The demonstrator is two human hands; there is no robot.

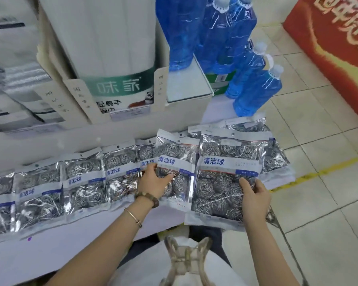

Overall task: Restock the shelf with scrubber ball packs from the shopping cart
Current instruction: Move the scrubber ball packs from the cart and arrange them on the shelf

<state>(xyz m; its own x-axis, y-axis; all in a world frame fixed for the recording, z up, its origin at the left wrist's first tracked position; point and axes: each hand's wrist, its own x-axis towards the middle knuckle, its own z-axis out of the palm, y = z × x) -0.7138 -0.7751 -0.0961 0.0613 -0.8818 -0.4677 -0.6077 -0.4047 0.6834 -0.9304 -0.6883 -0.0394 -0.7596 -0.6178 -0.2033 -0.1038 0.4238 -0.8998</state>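
Beyond white clothing (pixel 145 269), the right hand (pixel 254 200) grips a pack (pixel 223 182) by its lower right edge, thumb on top, at the shelf (pixel 91 234) front, while the left hand (pixel 153 181) clasps the next pack (pixel 180 159) in the row.

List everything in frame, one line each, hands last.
shelf ledge: one, white, across the frame
scrubber ball packs: at least eight, silver with white-blue labels, overlapping in a row on the ledge
front pack: one, silver, right end of the row, held
tall box: one, white with green band and panda, above the row
blue bottles: at least five, white caps, right of the box
red display: one, top right
floor: pale tiles, yellow line
bracelets: two, beaded and thin gold, left wrist
left hand: grips the mid-row pack
right hand: grips the front pack's lower right
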